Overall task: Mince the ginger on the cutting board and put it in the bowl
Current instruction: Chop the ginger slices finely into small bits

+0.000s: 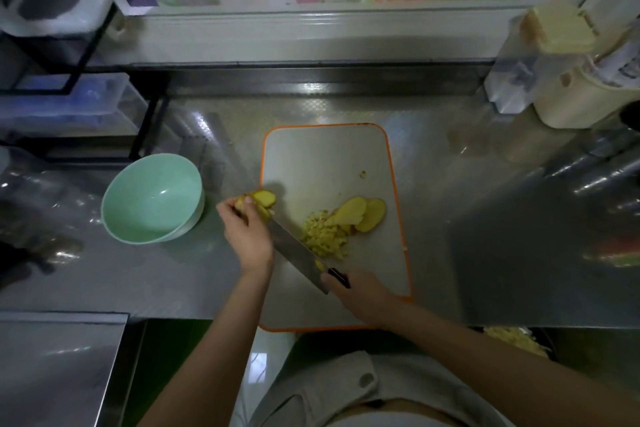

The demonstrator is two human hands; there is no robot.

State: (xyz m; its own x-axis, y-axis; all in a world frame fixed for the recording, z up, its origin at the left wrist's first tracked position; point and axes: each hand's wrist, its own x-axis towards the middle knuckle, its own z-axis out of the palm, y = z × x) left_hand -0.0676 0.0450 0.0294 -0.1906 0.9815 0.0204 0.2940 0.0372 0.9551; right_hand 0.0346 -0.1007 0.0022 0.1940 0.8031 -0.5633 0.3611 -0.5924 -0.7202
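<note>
A grey cutting board (325, 156) with an orange rim lies on the steel counter. My left hand (247, 230) grips a chunk of ginger (263, 199) at the board's left edge. My right hand (360, 295) holds the black handle of a cleaver (296, 253), whose blade runs diagonally up to the ginger chunk. A pile of minced ginger (325, 234) lies right of the blade, with two ginger slices (360, 213) beside it. A mint-green bowl (152, 198) stands left of the board, with nothing in it.
A black wire rack (79, 80) with plastic boxes stands at the back left. Cream containers (568, 80) crowd the back right corner. A small ginger crumb (363, 174) lies mid-board. The counter's front edge runs just below the board.
</note>
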